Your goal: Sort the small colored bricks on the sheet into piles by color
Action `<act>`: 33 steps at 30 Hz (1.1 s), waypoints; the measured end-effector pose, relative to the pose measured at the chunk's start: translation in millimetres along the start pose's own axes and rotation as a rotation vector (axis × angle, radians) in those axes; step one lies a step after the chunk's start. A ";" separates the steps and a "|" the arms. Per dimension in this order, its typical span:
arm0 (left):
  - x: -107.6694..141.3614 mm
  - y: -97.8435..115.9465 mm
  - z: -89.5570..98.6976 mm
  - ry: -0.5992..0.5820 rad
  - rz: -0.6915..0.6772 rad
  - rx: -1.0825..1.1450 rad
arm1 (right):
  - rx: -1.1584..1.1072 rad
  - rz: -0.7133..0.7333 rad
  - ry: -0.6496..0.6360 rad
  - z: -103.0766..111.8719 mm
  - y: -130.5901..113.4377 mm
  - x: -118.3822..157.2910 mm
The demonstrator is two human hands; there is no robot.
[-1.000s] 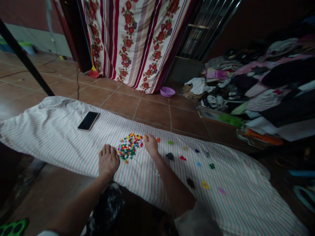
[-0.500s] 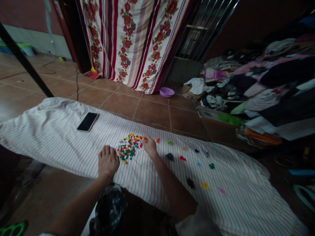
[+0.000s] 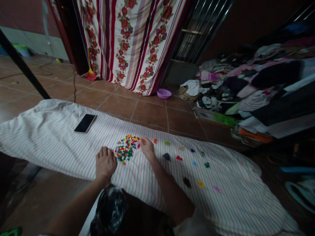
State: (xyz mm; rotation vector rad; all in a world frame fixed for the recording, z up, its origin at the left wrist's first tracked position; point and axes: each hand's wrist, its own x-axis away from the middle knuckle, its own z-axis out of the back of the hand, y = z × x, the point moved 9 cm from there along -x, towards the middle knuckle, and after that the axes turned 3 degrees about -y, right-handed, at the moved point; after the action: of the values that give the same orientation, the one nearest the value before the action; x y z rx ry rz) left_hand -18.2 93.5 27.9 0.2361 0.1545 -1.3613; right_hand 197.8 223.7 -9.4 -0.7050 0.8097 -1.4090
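A mixed pile of tiny coloured pieces (image 3: 126, 148), like small beads or bricks, lies on the striped cloth (image 3: 61, 144). Flat on the cloth, its fingers stretched out, my left hand (image 3: 106, 162) rests against the pile's left side. At the pile's right edge my right hand (image 3: 147, 148) has thumb and fingers pinched together; a speck of yellow shows at the tips, too small to name. To the right lie little one-colour groups, among them orange pieces (image 3: 155, 141), lime pieces (image 3: 166, 143), red pieces (image 3: 179, 158), dark grey pieces (image 3: 166, 156) and yellow pieces (image 3: 201, 183).
A phone (image 3: 85, 123) lies on the cloth left of the pile. Below my wrists is a black plastic bag (image 3: 110, 209). Beyond the cloth are a purple basin (image 3: 164, 93), a floral curtain (image 3: 128, 49) and a heap of clothes (image 3: 246, 78).
The whole view has shifted slightly, everything sitting a little further left. My hands hold nearly the same places, left beside the pile and right pinching at its right edge.
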 end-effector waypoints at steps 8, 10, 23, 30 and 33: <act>0.5 -1.2 -1.9 -0.005 0.004 -0.009 | 0.095 -0.023 -0.001 -6.5 7.1 7.8; 0.3 -0.9 -2.1 -0.005 0.001 -0.012 | 0.046 -0.037 -0.015 -12.6 9.9 9.8; -0.3 0.0 0.8 0.006 0.000 0.005 | -0.106 0.018 0.046 -11.6 6.2 31.6; -0.5 0.5 1.6 -0.010 0.007 0.008 | -0.103 0.069 0.053 -15.0 -3.9 36.1; -0.5 1.0 0.7 -0.019 0.004 0.006 | -0.053 0.146 0.110 -10.7 -10.8 40.8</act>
State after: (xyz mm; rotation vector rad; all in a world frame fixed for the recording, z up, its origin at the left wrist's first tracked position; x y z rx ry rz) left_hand -17.3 94.0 28.8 0.2282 0.1338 -1.3604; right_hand 182.5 182.9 -9.3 -0.5998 0.9684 -1.3069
